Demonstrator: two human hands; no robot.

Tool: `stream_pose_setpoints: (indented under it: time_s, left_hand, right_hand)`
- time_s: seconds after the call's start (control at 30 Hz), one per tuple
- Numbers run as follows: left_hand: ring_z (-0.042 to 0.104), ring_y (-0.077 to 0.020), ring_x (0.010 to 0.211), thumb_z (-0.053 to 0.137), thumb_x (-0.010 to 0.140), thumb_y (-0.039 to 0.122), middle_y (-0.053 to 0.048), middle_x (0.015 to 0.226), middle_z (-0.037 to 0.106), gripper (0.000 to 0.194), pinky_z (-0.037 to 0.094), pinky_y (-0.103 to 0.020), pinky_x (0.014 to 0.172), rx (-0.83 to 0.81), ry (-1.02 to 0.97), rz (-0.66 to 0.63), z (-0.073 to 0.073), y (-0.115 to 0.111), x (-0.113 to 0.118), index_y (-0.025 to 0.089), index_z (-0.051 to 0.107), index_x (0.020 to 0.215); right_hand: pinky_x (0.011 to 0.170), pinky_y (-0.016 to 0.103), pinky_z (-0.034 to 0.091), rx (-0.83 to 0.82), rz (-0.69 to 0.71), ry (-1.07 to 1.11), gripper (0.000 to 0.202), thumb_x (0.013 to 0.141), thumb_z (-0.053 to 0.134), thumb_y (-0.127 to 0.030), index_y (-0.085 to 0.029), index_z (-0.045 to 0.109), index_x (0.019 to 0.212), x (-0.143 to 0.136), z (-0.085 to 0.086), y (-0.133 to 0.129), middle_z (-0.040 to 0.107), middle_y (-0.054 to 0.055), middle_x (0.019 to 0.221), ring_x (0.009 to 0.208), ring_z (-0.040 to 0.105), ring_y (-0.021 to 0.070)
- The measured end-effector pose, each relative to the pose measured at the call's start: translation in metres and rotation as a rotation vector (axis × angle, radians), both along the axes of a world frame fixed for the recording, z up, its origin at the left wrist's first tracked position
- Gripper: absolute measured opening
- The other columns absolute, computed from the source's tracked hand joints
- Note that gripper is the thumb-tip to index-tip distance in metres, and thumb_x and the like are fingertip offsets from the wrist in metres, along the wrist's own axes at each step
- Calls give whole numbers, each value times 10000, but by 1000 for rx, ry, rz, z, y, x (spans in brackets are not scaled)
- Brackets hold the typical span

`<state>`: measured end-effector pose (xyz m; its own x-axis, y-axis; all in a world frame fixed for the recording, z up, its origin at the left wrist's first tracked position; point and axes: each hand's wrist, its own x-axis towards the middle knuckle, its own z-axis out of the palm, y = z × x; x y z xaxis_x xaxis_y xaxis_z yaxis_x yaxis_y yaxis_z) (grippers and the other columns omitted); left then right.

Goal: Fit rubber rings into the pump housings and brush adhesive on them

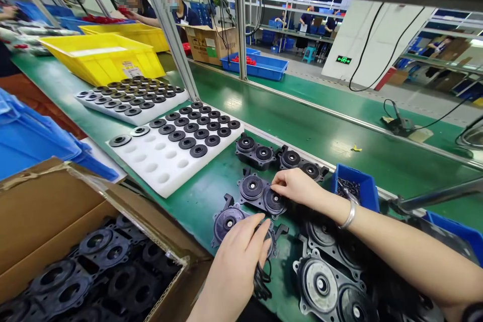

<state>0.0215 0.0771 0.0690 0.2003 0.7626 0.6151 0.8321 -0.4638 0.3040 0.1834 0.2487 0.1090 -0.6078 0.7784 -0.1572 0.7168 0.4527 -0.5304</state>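
My left hand (239, 256) is curled, palm down, over the near black twin-round housing (226, 221). A bunch of thin black rubber rings (263, 282) hangs from under its fingers. With fingertips pinched together, my right hand (296, 186) touches the right round of another black twin-round housing (252, 187) just beyond. Whatever is between those fingertips is too small or hidden to make out. Two more such housings (255, 153) (302, 162) sit behind it. Further housings (320, 284) lie under and beside my right forearm, partly in shadow.
A white foam tray (151, 163) with black discs stands left, with another tray (128, 116) and a yellow bin (101, 60) beyond. An open carton (49, 191) of housings is near left. A blue bin (356, 186) of small dark parts and a metal rail edge the right. People work farther back.
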Motion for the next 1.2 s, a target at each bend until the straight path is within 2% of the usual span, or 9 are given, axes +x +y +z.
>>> stream_pose_setpoints:
  time_s: [0.13,0.23,0.43,0.6,0.73,0.87,0.93,1.03,1.2]
  left_hand:
    - [733,-283,1085,409,1033,172,-180,1229,729,330,630,-439,947,20,188,-7,-12,17,7,56,664,1208]
    - [749,-282,1044,379,1041,182,-199,1187,741,360,641,-421,924,37,245,-2,-18,25,10,24,672,1176]
    - [745,-284,1053,358,1054,219,-197,1192,737,391,636,-410,930,20,275,18,-22,27,8,31,669,1199]
    - [739,-287,1071,321,1065,232,-204,1206,731,436,639,-422,925,-18,329,26,-23,29,9,25,687,1180]
    - [747,-273,1058,275,1076,246,-184,1208,739,487,644,-403,914,-24,355,53,-20,30,10,44,711,1153]
    - [741,-277,1091,276,1075,224,-183,1227,736,482,645,-402,912,9,359,53,-20,30,11,34,714,1149]
    - [738,-279,1103,272,1077,219,-186,1210,743,490,646,-406,911,24,351,62,-22,30,11,24,717,1135]
    - [743,-276,1092,266,1080,222,-187,1191,749,501,649,-403,904,45,355,55,-24,32,12,17,722,1122]
    - [751,-279,1076,262,1080,225,-185,1198,746,511,661,-406,877,47,369,54,-24,33,12,19,728,1122]
  right_hand:
    - [631,236,457,54,38,-64,113,881,659,-146,-160,766,849,-2,-2,4,762,47,775,657,667,152]
    - [630,246,445,88,69,-97,106,895,663,-156,-161,767,870,-2,-1,6,761,55,786,668,666,162]
    - [685,247,467,129,124,-100,151,940,680,-187,-159,732,1079,5,0,9,766,48,873,739,686,163]
    - [797,271,498,181,175,-133,88,963,655,-176,-164,738,992,10,-4,10,751,66,982,878,696,189]
    - [787,290,511,233,211,-182,137,994,608,-194,-151,737,1010,10,-3,7,718,94,1002,887,692,209]
    - [789,328,525,285,257,-228,206,1007,551,-170,-113,730,921,10,2,3,694,143,986,873,679,234]
    - [863,354,533,312,289,-190,191,1007,533,-140,-110,715,1054,11,2,2,700,154,1033,939,665,240]
    - [921,354,546,331,396,0,321,1000,497,-78,-109,619,1296,12,-1,1,720,139,1087,1001,637,222]
    - [883,358,579,317,448,128,315,978,490,-42,-102,640,1249,16,-8,1,741,134,1036,961,647,214]
